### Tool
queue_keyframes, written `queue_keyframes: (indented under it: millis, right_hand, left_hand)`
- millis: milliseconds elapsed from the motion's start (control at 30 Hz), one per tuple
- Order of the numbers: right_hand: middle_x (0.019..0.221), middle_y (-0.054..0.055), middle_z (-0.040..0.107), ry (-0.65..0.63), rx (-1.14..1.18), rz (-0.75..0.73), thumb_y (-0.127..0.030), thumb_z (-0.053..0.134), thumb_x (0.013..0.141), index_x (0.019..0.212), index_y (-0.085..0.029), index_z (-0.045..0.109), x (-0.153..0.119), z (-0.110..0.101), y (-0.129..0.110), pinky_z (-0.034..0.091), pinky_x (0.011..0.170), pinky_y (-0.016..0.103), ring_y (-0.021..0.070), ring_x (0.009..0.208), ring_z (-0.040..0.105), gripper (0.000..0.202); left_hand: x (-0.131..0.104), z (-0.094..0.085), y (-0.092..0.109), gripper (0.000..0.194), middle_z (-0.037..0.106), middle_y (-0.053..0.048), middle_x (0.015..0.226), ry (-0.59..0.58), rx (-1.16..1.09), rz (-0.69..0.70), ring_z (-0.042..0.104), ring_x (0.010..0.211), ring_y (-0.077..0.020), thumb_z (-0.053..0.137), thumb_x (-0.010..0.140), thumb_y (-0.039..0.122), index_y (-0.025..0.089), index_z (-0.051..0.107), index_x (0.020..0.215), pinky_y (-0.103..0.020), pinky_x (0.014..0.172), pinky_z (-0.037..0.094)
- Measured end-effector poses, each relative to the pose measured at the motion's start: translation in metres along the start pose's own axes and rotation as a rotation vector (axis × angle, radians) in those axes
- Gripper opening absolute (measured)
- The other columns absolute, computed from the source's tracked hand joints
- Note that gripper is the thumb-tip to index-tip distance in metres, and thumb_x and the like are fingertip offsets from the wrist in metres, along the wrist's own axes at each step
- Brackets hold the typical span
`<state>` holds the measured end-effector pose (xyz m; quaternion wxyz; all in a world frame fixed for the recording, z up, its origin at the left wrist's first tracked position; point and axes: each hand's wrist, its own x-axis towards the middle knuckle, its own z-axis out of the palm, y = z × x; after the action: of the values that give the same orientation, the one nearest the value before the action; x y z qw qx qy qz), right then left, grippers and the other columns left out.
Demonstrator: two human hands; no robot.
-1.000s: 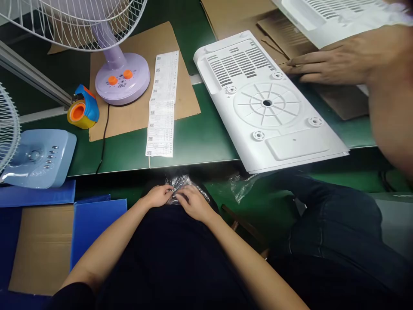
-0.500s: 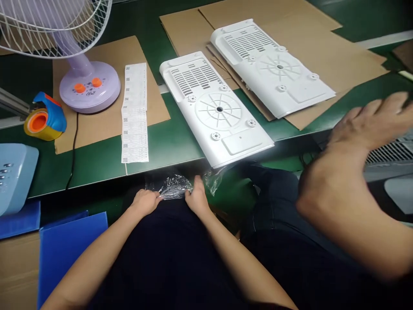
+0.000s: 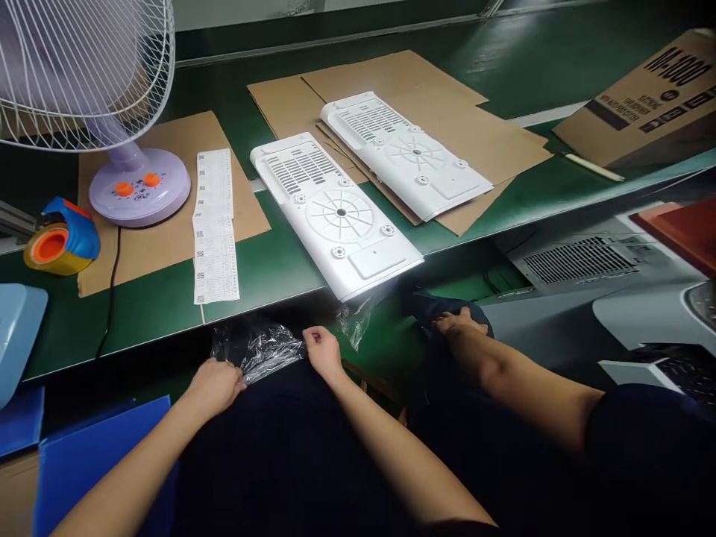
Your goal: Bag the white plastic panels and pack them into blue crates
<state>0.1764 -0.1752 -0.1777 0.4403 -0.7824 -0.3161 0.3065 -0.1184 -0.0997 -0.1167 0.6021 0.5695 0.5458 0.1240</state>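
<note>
A clear plastic bag is stretched over my lap below the bench edge. My left hand grips its left side with the fingers closed. At its upper right edge my right hand pinches the film. Just above, a white slotted panel lies on the green bench, its near end over the edge. Some more clear film hangs under that end. Behind it, a second white panel rests on cardboard.
A lilac fan, a paper label strip and a tape dispenser stand or lie at left. A printed carton is at back right. Another person's arm rests at right, hand on their leg.
My hands have moved apart, spreading the bag wider. The other person's hand has dropped from beside the bench to their leg. The view has shifted, bringing the printed carton in.
</note>
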Motion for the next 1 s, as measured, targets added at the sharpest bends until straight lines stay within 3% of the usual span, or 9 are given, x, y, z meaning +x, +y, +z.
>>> queue_keyframes:
  millis: [133,267,367,433,567,667,767,867,1000]
  right_hand:
    - [0.104,0.010,0.069,0.320,0.249,0.064,-0.066,0.045,0.102,0.116,-0.022,0.058,0.018,-0.022,-0.024,0.064,0.075,0.040,0.0220,0.084,0.070,0.048]
    - [0.108,0.006,0.071,0.450,0.822,-0.096,-0.061,0.066,0.100,0.121,-0.024,0.060,0.033,-0.061,-0.091,0.068,0.085,0.039,0.0206,0.098,0.075,0.043]
    - [0.114,0.009,0.076,0.371,1.026,-0.121,-0.051,0.074,0.098,0.116,-0.021,0.067,0.050,-0.084,-0.136,0.064,0.107,0.045,0.0236,0.117,0.075,0.036]
    - [0.124,0.010,0.076,0.314,1.097,-0.091,-0.041,0.077,0.095,0.116,-0.020,0.070,0.063,-0.093,-0.152,0.058,0.118,0.047,0.0248,0.127,0.072,0.030]
    - [0.137,0.009,0.075,0.149,1.134,-0.026,-0.028,0.078,0.090,0.122,-0.021,0.071,0.087,-0.101,-0.157,0.056,0.120,0.055,0.0284,0.135,0.069,0.034]
    - [0.138,0.010,0.075,0.033,1.094,-0.004,-0.025,0.078,0.088,0.126,-0.022,0.070,0.099,-0.103,-0.158,0.059,0.113,0.065,0.0333,0.137,0.067,0.039]
    - [0.138,0.011,0.075,-0.060,1.096,0.019,-0.023,0.077,0.086,0.129,-0.022,0.069,0.105,-0.101,-0.167,0.060,0.110,0.068,0.0355,0.136,0.068,0.045]
    - [0.139,0.011,0.075,-0.120,1.121,0.035,-0.023,0.073,0.084,0.133,-0.021,0.067,0.107,-0.095,-0.177,0.059,0.112,0.066,0.0340,0.136,0.068,0.049]
    - [0.143,0.012,0.073,-0.136,1.166,0.015,-0.027,0.069,0.084,0.141,-0.019,0.063,0.092,-0.093,-0.179,0.056,0.117,0.064,0.0330,0.142,0.064,0.058]
  left_hand:
    - [0.010,0.018,-0.003,0.048,0.046,-0.001,0.052,-0.122,0.234,-0.019,0.062,0.067,-0.0293,0.098,0.069,0.028,0.027,0.055,0.048,-0.038,0.088,0.050]
    - [0.026,0.031,0.007,0.051,0.053,-0.002,0.052,-0.126,0.253,-0.007,0.059,0.061,-0.0275,0.092,0.078,0.053,0.028,0.057,0.050,-0.039,0.087,0.052]
    - [0.031,0.034,0.009,0.048,0.055,-0.001,0.052,-0.107,0.291,0.052,0.057,0.055,-0.0248,0.086,0.085,0.053,0.028,0.059,0.053,-0.037,0.084,0.052]
    - [0.030,0.032,0.008,0.045,0.057,-0.001,0.054,-0.117,0.348,0.114,0.056,0.054,-0.0242,0.082,0.090,0.047,0.028,0.060,0.054,-0.034,0.079,0.049]
    - [0.022,0.024,0.005,0.032,0.067,-0.003,0.066,-0.169,0.456,0.224,0.064,0.066,-0.0257,0.075,0.091,0.026,0.028,0.063,0.062,-0.030,0.070,0.040]
    - [0.018,0.020,0.002,0.023,0.072,-0.003,0.073,-0.186,0.486,0.203,0.066,0.072,-0.0264,0.080,0.085,0.020,0.027,0.067,0.067,-0.029,0.068,0.035]
    - [0.018,0.023,-0.001,0.024,0.071,-0.004,0.072,-0.174,0.478,0.129,0.063,0.068,-0.0255,0.085,0.084,0.031,0.027,0.067,0.068,-0.029,0.066,0.033]
    - [0.021,0.032,-0.004,0.041,0.065,-0.004,0.064,-0.157,0.477,0.076,0.057,0.060,-0.0239,0.083,0.086,0.050,0.026,0.061,0.061,-0.030,0.064,0.033]
    - [0.028,0.045,-0.009,0.052,0.061,-0.005,0.062,-0.183,0.590,0.040,0.058,0.061,-0.0257,0.072,0.092,0.061,0.025,0.055,0.059,-0.032,0.065,0.034]
